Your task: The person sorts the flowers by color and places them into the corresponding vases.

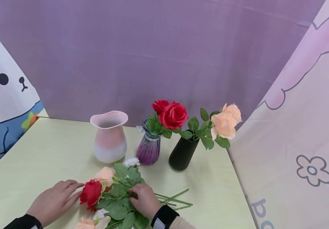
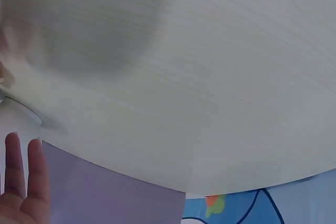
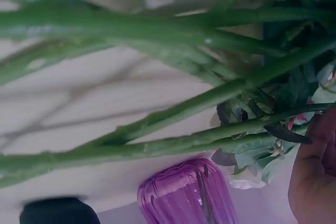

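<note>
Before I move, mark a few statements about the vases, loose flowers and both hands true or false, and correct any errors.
1. The purple vase stands between the other two vases. True.
2. The black vase is empty. False: the black vase holds peach roses.
3. The pink-and-white vase has no flowers in it. True.
4. The left hand holds the purple vase. False: it is at the loose red rose.
5. The right hand is among the leaves. True.
</note>
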A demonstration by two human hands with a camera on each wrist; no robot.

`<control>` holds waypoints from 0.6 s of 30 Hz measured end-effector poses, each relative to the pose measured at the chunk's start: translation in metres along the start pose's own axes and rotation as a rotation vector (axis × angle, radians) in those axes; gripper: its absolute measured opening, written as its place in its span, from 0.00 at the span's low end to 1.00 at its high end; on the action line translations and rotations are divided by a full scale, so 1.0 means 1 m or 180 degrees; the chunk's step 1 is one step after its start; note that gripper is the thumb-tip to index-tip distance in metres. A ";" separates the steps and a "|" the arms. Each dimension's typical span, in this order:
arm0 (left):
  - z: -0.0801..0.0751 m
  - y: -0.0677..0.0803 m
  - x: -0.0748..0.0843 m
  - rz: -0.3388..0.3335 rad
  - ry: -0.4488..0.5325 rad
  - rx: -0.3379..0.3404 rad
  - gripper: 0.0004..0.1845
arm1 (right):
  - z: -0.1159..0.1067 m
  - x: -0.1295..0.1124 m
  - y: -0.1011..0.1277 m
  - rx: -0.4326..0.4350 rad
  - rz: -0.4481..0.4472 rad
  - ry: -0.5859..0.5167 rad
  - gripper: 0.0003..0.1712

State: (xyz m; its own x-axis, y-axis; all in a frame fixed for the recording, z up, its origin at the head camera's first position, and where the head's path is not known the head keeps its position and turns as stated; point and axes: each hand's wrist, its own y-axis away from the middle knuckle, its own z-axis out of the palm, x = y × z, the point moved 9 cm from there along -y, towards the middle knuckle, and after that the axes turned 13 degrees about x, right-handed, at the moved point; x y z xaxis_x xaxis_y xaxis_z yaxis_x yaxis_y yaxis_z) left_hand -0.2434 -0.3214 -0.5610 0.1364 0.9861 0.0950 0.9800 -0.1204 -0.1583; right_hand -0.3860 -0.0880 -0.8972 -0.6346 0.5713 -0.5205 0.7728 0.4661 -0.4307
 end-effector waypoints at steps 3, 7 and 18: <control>0.000 0.001 0.000 0.0037 -0.0003 -0.0006 0.46 | 0.006 -0.006 0.003 0.0097 -0.0309 0.0282 0.19; 0.002 0.004 0.003 0.0069 0.0004 -0.0044 0.28 | 0.019 -0.009 0.014 0.0114 -0.0601 0.0411 0.22; 0.008 0.005 0.006 0.0026 -0.0004 -0.0208 0.59 | 0.043 -0.007 0.023 0.0041 -0.0780 0.0741 0.22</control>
State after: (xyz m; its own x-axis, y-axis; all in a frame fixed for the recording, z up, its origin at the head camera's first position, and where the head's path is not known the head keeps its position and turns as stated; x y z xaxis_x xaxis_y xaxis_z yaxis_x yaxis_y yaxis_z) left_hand -0.2390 -0.3153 -0.5687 0.1445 0.9851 0.0928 0.9862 -0.1357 -0.0947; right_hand -0.3646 -0.1103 -0.9351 -0.7826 0.5829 -0.2186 0.5963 0.6009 -0.5323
